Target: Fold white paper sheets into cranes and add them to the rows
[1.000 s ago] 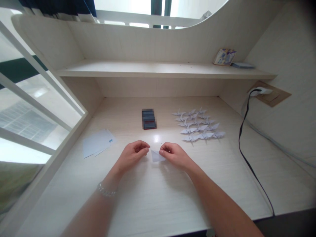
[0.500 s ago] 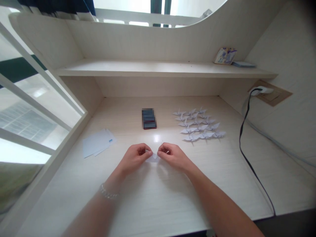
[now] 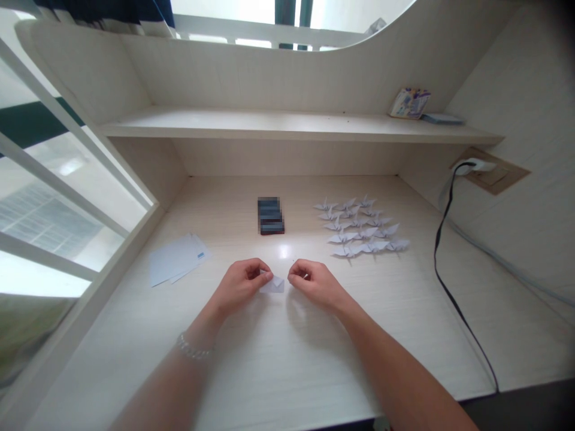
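Note:
My left hand [image 3: 245, 284] pinches a small folded white paper [image 3: 274, 286] between thumb and fingers, just above the desk. The paper has a flap that shows as a small point along its upper part, and its left end is hidden by my fingers. Just right of it, my right hand [image 3: 314, 282] has thumb and forefinger pressed together, a narrow gap from the paper's edge, with nothing visible in the pinch. Several folded white paper cranes [image 3: 359, 234] stand in rows beyond my right hand. Flat white sheets [image 3: 175, 263] lie to the left of my left hand.
A dark, blurred-out rectangular object [image 3: 271, 216] lies on the desk [image 3: 269, 371] beyond my hands. A black cable [image 3: 442, 269] runs from the wall socket [image 3: 498, 173] down the right side. A shelf [image 3: 269, 124] spans the back, bearing a colourful packet [image 3: 409, 103].
The folded paper has shifted slightly left with my left hand. My right fingertips, formerly at its right edge, are now apart from it.

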